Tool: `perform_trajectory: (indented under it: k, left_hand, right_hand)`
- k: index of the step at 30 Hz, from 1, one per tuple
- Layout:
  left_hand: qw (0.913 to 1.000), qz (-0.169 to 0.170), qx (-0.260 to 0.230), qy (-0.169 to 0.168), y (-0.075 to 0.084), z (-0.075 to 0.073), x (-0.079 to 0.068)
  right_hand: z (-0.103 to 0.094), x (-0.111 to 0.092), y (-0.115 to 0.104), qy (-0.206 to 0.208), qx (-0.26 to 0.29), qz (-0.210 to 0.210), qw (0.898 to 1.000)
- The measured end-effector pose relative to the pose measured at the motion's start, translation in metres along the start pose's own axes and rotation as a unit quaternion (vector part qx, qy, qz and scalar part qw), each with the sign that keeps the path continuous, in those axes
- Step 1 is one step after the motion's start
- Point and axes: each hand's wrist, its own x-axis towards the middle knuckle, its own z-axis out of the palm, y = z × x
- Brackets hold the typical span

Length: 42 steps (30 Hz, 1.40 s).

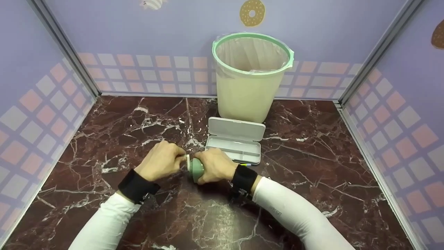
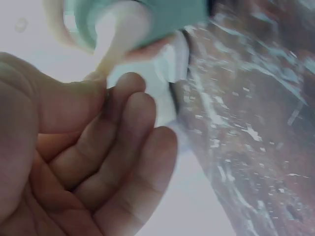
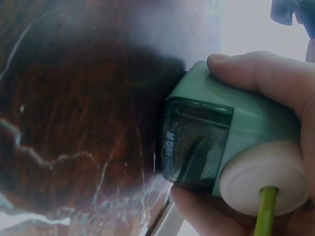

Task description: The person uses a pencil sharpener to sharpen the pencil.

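A green pencil sharpener [image 1: 196,170] with a dark see-through shavings window sits in the grip of my right hand [image 1: 218,166], fingers and thumb wrapped around its body. In the right wrist view a green pencil [image 3: 267,211] enters the hole in the sharpener's white round face [image 3: 263,172]. My left hand [image 1: 162,160] is just left of that face, pinching the pencil's outer end between thumb and index finger. In the left wrist view the other fingers curl loosely below, and the pencil is blurred and mostly hidden by the fingertips.
Behind my right hand an open grey pencil case [image 1: 237,130] shows its inner compartments. A yellow and blue stick [image 1: 245,164] lies along its front edge. Farther back stands a lined wastebasket [image 1: 244,93] with a green rim. White bits [image 1: 190,130] dot the marbled tabletop [image 1: 312,166].
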Motion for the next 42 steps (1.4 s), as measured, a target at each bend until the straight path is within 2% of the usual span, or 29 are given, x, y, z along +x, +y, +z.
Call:
perform_trajectory:
  k: [2, 5, 9, 12, 19, 22, 25, 28, 31, 37, 42]
  left_hand:
    - [0.9999, 0.003, -0.008, -0.008, 0.005, -0.005, -0.007]
    - [0.9983, 0.003, -0.030, -0.050, 0.015, -0.009, -0.017]
    - [0.9948, 0.011, -0.021, -0.099, 0.024, -0.001, -0.028]
    - [0.9953, 0.013, 0.005, -0.096, 0.023, 0.011, -0.033]
    - [0.9937, -0.043, 0.011, -0.103, 0.014, 0.031, -0.022]
    - [0.9943, -0.055, 0.009, -0.090, 0.005, 0.037, -0.015]
    - [0.9964, -0.065, 0.010, -0.055, -0.005, 0.041, -0.007]
    - [0.9973, -0.071, 0.007, -0.015, -0.010, 0.039, 0.000]
    - [0.9975, -0.069, 0.007, 0.010, -0.011, 0.033, 0.004]
    - [0.9990, -0.035, -0.017, 0.022, -0.006, 0.011, -0.001]
    - [0.9987, -0.001, -0.050, -0.004, 0.006, -0.006, -0.011]
  right_hand:
    - [0.000, 0.000, -0.001, 0.003, -0.002, -0.004, 1.000]
    - [0.000, 0.000, 0.000, 0.004, 0.005, -0.003, 1.000]
    - [-0.001, -0.001, 0.000, 0.006, 0.010, 0.003, 1.000]
    - [0.001, 0.000, -0.001, 0.008, 0.006, -0.003, 1.000]
    - [0.005, 0.000, 0.000, 0.017, 0.006, -0.007, 1.000]
    - [0.004, -0.001, 0.001, 0.019, 0.002, -0.005, 1.000]
    - [0.003, -0.002, 0.001, 0.015, -0.002, -0.003, 1.000]
    - [0.003, -0.001, 0.001, 0.017, -0.005, -0.007, 1.000]
    - [0.003, 0.000, 0.001, 0.021, -0.006, -0.010, 1.000]
    - [0.003, 0.000, 0.000, 0.011, 0.002, -0.010, 1.000]
    - [0.001, -0.001, 0.001, 0.012, 0.000, -0.011, 1.000]
